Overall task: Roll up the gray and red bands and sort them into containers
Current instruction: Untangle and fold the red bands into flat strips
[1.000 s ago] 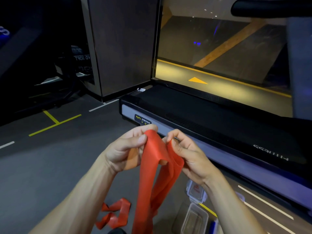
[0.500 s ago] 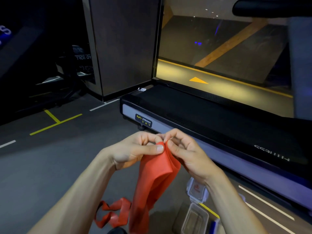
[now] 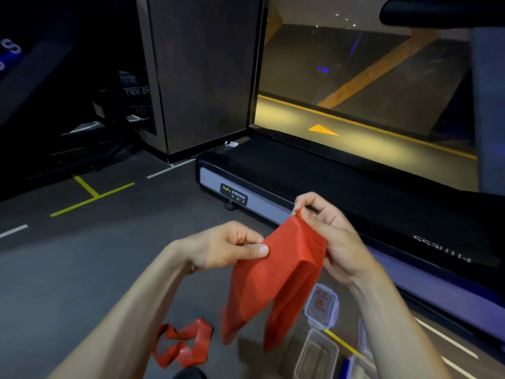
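I hold the red band in the air between my two hands, above the gray floor. My left hand pinches its left edge with thumb and fingers, and my right hand pinches the top corner, higher up. Two ends hang down freely. A second red band lies twisted on the floor at lower left. An open clear container and a lid sit near the treadmill edge
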A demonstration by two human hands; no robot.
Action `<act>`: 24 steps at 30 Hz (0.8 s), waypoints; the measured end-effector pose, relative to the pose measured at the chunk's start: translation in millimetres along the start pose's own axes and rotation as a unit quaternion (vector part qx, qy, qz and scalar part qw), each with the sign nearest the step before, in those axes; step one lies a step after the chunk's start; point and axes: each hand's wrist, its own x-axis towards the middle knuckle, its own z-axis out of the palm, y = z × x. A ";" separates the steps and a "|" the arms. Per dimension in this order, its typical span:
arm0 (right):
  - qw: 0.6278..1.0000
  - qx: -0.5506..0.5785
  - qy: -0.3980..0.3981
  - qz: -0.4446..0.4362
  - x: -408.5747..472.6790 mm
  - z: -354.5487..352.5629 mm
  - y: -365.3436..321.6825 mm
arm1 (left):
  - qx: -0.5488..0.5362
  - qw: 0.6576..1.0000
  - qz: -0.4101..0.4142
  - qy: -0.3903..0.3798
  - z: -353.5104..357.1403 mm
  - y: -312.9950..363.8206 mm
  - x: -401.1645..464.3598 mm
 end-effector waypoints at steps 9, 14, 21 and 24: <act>0.999 -0.016 0.047 0.014 -3.7 -14.4 -0.2 | -0.021 0.997 0.040 0.058 4.6 1.6 9.8; 0.999 0.008 0.050 -0.003 -6.4 -10.8 -4.4 | -0.046 0.997 0.027 0.056 5.0 1.6 9.1; 0.998 0.034 0.044 0.005 -6.7 -12.7 -4.3 | -0.045 0.996 0.017 0.076 3.9 2.0 9.7; 0.999 0.021 0.046 0.002 -7.0 -13.6 -3.8 | -0.045 0.995 0.015 0.084 4.4 2.8 9.3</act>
